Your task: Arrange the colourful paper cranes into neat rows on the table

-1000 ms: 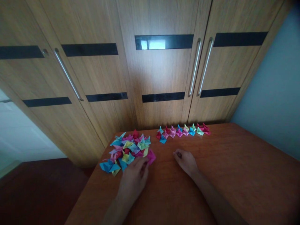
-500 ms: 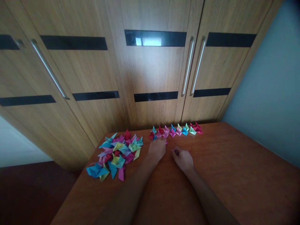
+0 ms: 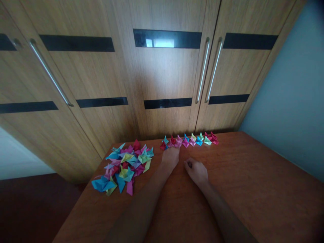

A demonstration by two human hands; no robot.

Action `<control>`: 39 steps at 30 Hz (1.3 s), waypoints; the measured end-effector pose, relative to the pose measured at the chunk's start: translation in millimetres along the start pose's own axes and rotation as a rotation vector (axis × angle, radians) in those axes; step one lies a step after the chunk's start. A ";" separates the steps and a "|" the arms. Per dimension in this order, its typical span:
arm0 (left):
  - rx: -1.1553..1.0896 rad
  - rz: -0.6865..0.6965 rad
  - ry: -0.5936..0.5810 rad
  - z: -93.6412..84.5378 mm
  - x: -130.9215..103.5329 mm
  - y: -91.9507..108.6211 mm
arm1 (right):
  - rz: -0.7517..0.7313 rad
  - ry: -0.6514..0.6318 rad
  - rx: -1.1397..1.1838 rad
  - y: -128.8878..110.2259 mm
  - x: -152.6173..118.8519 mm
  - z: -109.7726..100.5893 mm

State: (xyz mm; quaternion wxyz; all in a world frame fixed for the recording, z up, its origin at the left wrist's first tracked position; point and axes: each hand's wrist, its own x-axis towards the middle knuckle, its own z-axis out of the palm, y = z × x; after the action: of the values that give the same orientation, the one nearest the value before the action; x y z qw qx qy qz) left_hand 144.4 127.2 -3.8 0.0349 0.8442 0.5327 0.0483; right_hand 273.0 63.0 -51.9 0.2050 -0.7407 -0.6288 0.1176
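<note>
The left hand (image 3: 171, 157) has been moved from the paper pile (image 3: 128, 157) to the row (image 3: 185, 143); its grip cannot be told. The right hand (image 3: 197, 172) is held loosely clenched.

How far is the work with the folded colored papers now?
It looks partly done. Folded papers stand in close rows along the table's back edge. The left hand is at the rows' left end; whether it holds a piece is hidden. The right hand rests curled nearby. The loose pile at left seems still to be arranged.
</note>
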 end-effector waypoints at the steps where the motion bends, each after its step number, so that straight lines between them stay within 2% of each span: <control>1: -0.002 -0.004 0.003 -0.5 0.1 0.0 | -0.002 0.001 0.001 0.0 0.1 0.0; 4: -0.013 -0.005 0.024 -2.7 -2.8 0.3 | -0.006 0.002 0.005 0.5 0.6 0.9; 7: -0.026 0.000 0.055 -6.4 -15.2 0.8 | -0.018 0.013 0.004 1.6 0.8 2.6; 12: -0.061 0.007 0.103 -12.3 -61.5 -8.9 | -0.027 0.021 -0.003 3.0 -0.7 4.3; 15: -0.114 0.009 0.157 -14.5 -96.1 -28.4 | -0.034 0.018 0.001 2.5 -1.7 4.4; 20: -0.072 -0.129 0.233 -22.8 -145.8 -76.0 | -0.028 0.007 -0.013 1.0 -2.5 3.9; 25: 0.007 -0.309 0.257 -31.8 -179.6 -117.0 | -0.043 0.011 0.006 1.6 -3.5 4.2; 30: 0.042 -0.368 0.243 -26.3 -193.1 -135.2 | -0.047 0.022 0.025 3.1 -3.4 5.3; 39: 0.026 -0.375 0.172 -17.7 -191.8 -138.0 | -0.075 0.055 0.046 5.1 -3.6 7.7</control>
State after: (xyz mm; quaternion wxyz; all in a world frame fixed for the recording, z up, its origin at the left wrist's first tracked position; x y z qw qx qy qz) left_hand -63.4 13.5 -9.9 -0.0131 0.7232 0.6823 0.1060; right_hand 273.6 60.0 -61.4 0.2434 -0.7149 -0.6473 0.1038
